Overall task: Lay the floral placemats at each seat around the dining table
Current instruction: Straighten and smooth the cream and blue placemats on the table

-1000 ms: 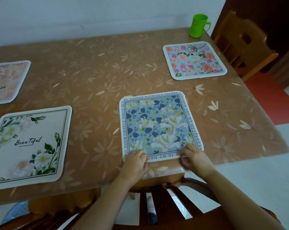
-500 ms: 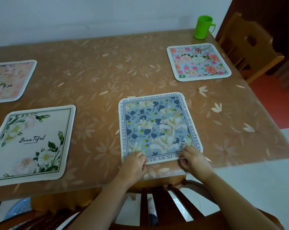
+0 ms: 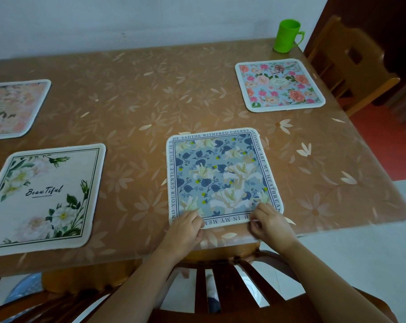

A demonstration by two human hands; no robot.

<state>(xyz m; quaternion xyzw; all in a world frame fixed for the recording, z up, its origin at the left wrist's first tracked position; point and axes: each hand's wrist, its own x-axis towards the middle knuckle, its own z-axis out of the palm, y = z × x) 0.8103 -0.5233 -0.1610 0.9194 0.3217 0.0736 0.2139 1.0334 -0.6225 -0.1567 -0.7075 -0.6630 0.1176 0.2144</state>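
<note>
A blue floral placemat (image 3: 221,173) with a text border lies flat on the table (image 3: 137,106), near its front edge. My left hand (image 3: 185,227) pinches its near left corner. My right hand (image 3: 270,223) pinches the near edge close to the right corner. A white placemat (image 3: 43,194) printed "Beautiful" lies at the front left. At the far left edge lies a peach floral placemat (image 3: 13,106), partly cut off by the frame. A pink rose placemat (image 3: 279,85) lies at the back right.
A green plastic mug (image 3: 287,36) stands at the table's back right corner. A wooden chair (image 3: 351,64) stands at the right side. Another chair's back (image 3: 220,287) is right below my arms. A white wall runs behind the table.
The view has shifted slightly; the blue placemat and both hands stay in the same place on the table.
</note>
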